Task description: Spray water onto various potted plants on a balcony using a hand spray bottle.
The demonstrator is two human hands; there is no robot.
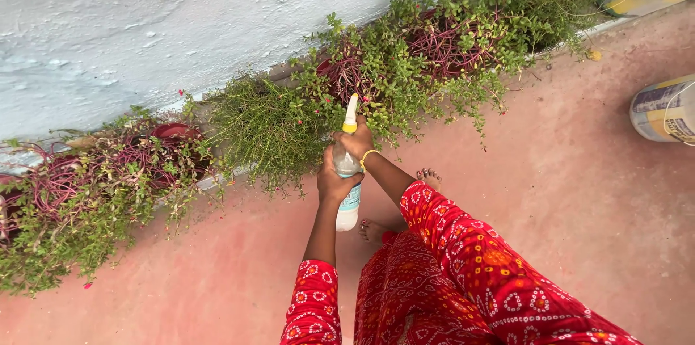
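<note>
- A person in red patterned sleeves is looking down at both hands, which are holding one spray bottle (pixel 348 193) upright over a reddish floor (pixel 579 193).
- The left hand (pixel 334 181) is wrapping closed around the clear body, just under the neck.
- The right hand (pixel 357 141) is closing over the top, at the yellow collar, with the pale nozzle (pixel 351 107) sticking up above it.
- The bottle is looking like light, thin plastic, smooth and probably slippery if wet; the waist under the neck seems the surest place to hold. How much liquid is in it cannot be told.
- Beyond the grip, maroon pots (pixel 174 131) are overflowing with trailing green plants (pixel 391 70) along a pale wall (pixel 145 19).
- Far right of the grip, a pale bucket (pixel 662 110) is sitting, its contents hidden.
</note>
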